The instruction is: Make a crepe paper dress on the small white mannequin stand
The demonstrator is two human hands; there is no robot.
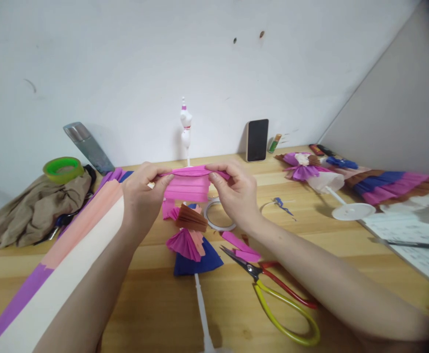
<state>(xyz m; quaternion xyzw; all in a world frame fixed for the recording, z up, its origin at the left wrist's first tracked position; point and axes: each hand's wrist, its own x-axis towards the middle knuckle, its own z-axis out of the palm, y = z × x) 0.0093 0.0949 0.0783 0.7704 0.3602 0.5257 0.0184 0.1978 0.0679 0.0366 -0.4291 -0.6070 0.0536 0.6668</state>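
Note:
Pink crepe paper with crosswise creases is stretched between my two hands above the table. My left hand pinches its upper left edge between thumb and fingers. At the upper right edge, my right hand does the same, and the top of the paper is gathered into narrow folds. Below lies a small dress form stand dressed in pleated paper: a brown piece, a magenta fan and a blue skirt. Behind my hands a bare white mini mannequin stands upright.
Scissors with red and yellow handles lie beside pink scraps and a tape roll. Left are crepe paper strips, a brown cloth, green tape and a bottle. A phone leans on the wall; paper dresses lie right.

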